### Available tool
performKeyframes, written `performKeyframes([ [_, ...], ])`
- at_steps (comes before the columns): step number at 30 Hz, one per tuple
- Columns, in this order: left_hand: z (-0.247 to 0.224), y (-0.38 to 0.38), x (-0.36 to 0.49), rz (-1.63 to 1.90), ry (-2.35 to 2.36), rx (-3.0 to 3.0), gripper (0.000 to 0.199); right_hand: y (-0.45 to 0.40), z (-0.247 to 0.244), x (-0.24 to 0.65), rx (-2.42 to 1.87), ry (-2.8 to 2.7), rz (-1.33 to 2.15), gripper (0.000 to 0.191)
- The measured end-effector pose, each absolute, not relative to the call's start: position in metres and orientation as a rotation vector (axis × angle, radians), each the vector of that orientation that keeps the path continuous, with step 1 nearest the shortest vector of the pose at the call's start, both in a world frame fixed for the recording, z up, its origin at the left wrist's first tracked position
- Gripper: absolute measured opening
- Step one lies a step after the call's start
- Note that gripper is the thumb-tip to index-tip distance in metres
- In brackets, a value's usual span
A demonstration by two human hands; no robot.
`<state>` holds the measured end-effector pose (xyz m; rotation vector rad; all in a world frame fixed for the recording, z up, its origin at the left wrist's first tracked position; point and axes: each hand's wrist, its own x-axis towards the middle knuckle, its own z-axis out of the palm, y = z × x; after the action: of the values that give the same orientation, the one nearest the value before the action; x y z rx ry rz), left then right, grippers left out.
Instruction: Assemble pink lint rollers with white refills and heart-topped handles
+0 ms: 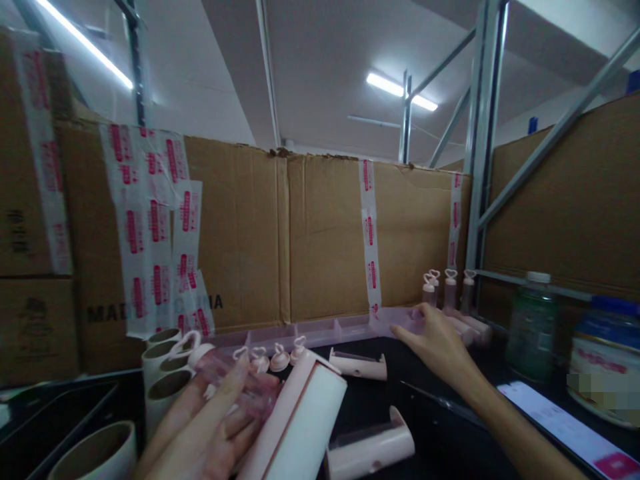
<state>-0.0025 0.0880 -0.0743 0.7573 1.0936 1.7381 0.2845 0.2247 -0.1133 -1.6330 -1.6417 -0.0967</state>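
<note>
My left hand (215, 413) is closed around a clear pink bottle (250, 390) with a heart-shaped loop on its pale cap. Beside those fingers, a pink and white cylindrical case (305, 413) leans at a slant; whether the hand also supports it I cannot tell. Farther off on the right, my right hand (435, 337) pinches the end of a translucent pink plastic tray (355, 328), its thumb in front and fingertips partly hidden. Just behind it stand several bottles (451, 290) with heart loops. Small heart-topped caps (280, 358) line up before the tray.
Two pink half-open holders (373, 453) (359, 365) lie on the black surface. Cardboard tubes (97, 453) stand at left. At right are a phone (565, 427), a green bottle (533, 327) and a blue-lidded jar (605, 360). A cardboard wall (325, 233) closes off the back.
</note>
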Motion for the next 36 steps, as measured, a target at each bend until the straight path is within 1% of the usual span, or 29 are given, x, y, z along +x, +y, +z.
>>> performKeyframes([
  [3, -0.077, 0.088, -0.005, 1.833, 1.005, 0.689, 0.022, 0.220, -0.102, 0.288, -1.262, -1.454, 0.093, 0.042],
  [5, -0.078, 0.087, -0.007, 1.870, 0.989, 0.672, 0.020, 0.216, -0.098, 0.286, -0.982, -1.284, 0.354, 0.049],
  [7, -0.080, 0.086, -0.008, 1.879, 0.983, 0.692, 0.016, 0.212, -0.097, 0.281, -0.801, -1.179, 0.631, 0.049],
  [9, -0.080, 0.084, -0.007, 1.882, 0.966, 0.722, 0.015, 0.207, -0.099, 0.275, -0.718, -1.141, 0.845, 0.044],
  [11, -0.079, 0.084, -0.006, 1.894, 0.956, 0.735, 0.014, 0.199, -0.103, 0.268, -0.701, -1.192, 1.003, 0.044],
  [15, -0.081, 0.085, -0.002, 1.891, 0.972, 0.729, 0.016, 0.173, -0.108, 0.244, -0.690, -1.540, 1.244, 0.047],
  [19, -0.087, 0.084, 0.002, 1.845, 1.002, 0.772, 0.015, 0.146, -0.102, 0.220, -0.642, -1.762, 1.341, 0.049],
  [25, -0.090, 0.081, 0.007, 1.825, 0.973, 0.768, 0.014, 0.139, -0.103, 0.209, -0.694, -1.732, 1.274, 0.048],
  [28, -0.092, 0.081, 0.008, 1.807, 0.961, 0.785, 0.012, 0.140, -0.108, 0.208, -0.742, -1.704, 1.286, 0.052],
  [30, -0.093, 0.081, 0.008, 1.791, 0.958, 0.783, 0.018, 0.140, -0.110, 0.207, -0.768, -1.697, 1.281, 0.054],
  [34, -0.094, 0.082, 0.007, 1.779, 0.941, 0.771, 0.039, 0.141, -0.112, 0.205, -0.777, -1.695, 1.280, 0.056],
  [36, -0.095, 0.083, 0.006, 1.791, 0.949, 0.773, 0.044, 0.143, -0.115, 0.205, -0.770, -1.687, 1.292, 0.056],
])
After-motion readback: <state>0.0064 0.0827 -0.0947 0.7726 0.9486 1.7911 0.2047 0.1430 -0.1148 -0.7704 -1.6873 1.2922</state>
